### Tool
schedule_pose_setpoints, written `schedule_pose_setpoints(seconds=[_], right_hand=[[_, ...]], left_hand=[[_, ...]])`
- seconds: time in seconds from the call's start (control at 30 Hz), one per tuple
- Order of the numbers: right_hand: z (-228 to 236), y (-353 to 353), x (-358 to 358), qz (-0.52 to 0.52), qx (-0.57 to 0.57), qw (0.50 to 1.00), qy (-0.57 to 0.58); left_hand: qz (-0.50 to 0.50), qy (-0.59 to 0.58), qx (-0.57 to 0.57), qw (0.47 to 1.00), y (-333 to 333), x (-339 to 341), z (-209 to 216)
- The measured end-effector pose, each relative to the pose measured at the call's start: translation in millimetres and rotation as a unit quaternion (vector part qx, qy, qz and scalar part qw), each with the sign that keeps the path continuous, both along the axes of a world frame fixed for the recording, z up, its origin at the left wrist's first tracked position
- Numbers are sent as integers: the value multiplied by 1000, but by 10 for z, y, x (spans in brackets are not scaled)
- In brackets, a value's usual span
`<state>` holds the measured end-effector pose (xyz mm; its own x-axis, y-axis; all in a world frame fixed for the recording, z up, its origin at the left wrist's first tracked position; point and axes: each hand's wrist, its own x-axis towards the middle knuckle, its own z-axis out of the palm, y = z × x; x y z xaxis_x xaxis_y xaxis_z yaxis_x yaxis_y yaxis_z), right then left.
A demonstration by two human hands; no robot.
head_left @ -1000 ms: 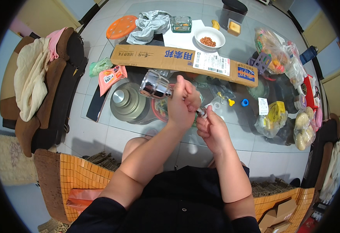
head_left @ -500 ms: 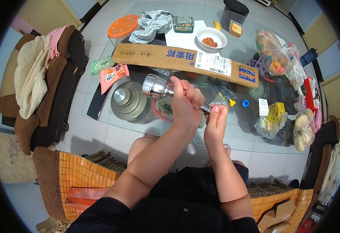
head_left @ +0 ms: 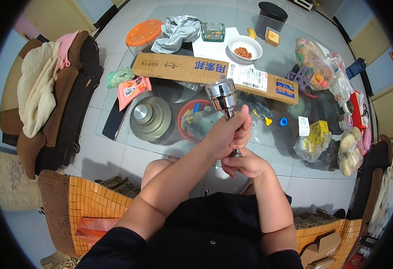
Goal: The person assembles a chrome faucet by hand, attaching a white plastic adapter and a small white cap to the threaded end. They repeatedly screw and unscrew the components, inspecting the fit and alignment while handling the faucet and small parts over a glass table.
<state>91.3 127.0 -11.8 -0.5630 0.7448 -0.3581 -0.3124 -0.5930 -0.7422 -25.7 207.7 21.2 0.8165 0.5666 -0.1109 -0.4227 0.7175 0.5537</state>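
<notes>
A shiny chrome fitting [head_left: 223, 95] with a wide, cup-shaped head and a slim stem is held upright before me, slightly tilted. My left hand [head_left: 232, 133] wraps round the stem just below the head, its thumb lying along it. Directly beneath, my right hand [head_left: 246, 163] closes round the lower end, where a short bit of chrome shows between the fingers. Most of the stem is hidden by my hands. Beyond the fitting's head lies a long, flat cardboard box [head_left: 169, 67] on the glass table [head_left: 268, 154].
A red basin [head_left: 181, 127] shows left of my hands, near a round metal lidded pot [head_left: 149, 119]. A yellow piece [head_left: 268, 121] and a blue ring [head_left: 283, 121] lie to the right. Farther off stand a white bowl of nuts [head_left: 245, 48] and several plastic bags [head_left: 315, 60].
The chrome fitting has swung from pointing left to standing nearly upright, its head moving right. My right hand has moved lower, from pinching the stem's end to curling round it.
</notes>
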Motion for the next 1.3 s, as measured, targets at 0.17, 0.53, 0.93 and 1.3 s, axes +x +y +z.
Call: schedule_pose_setpoints(seconds=[0.17, 0.53, 0.93, 1.3], right_hand=[[15, -22, -72, -53, -22, 996, -66], [-146, -51, -237, -218, 21, 923, -318], [-156, 3, -278, -234, 107, 918, -301], [-105, -59, -29, 34, -18, 971, 237]], left_hand=[[61, 65, -31, 996, -24, 45, -50], [190, 202, 4, 961, -128, 195, 51], [189, 284, 151, 928, -97, 247, -111], [71, -138, 65, 986, -1, -35, 91]])
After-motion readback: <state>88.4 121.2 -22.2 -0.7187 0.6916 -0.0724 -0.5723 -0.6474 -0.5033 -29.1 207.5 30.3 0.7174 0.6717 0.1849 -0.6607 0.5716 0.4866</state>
